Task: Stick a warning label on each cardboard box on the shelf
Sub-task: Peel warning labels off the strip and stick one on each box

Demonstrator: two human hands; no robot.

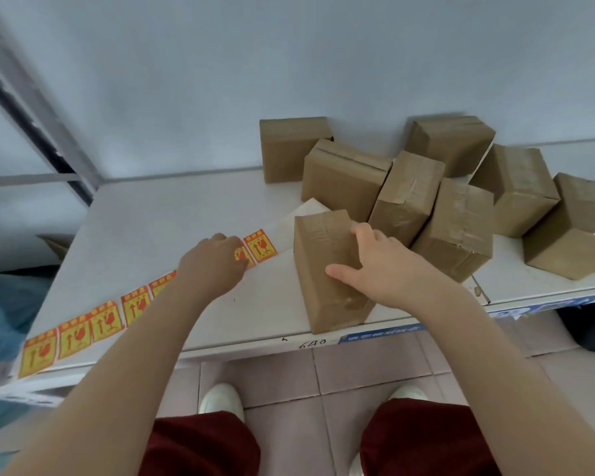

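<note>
A strip of yellow-and-red warning labels [107, 321] runs diagonally across the white shelf [145, 221] from the front left toward the middle. My left hand [213, 262] lies on the strip's far end, fingers curled over one label; whether it grips it is hidden. The last label [260, 245] shows just beyond my fingers. My right hand [385, 266] grips the top and near side of a taped cardboard box [320, 266] at the shelf's front edge. Several more cardboard boxes [461, 221] are piled behind and to the right.
A white wall stands behind the shelf, and a metal shelf post [31, 108] rises at the left. A white sheet [310, 207] lies under the near box. Below the shelf edge are pink floor tiles, my white shoes [222, 400] and dark red shorts.
</note>
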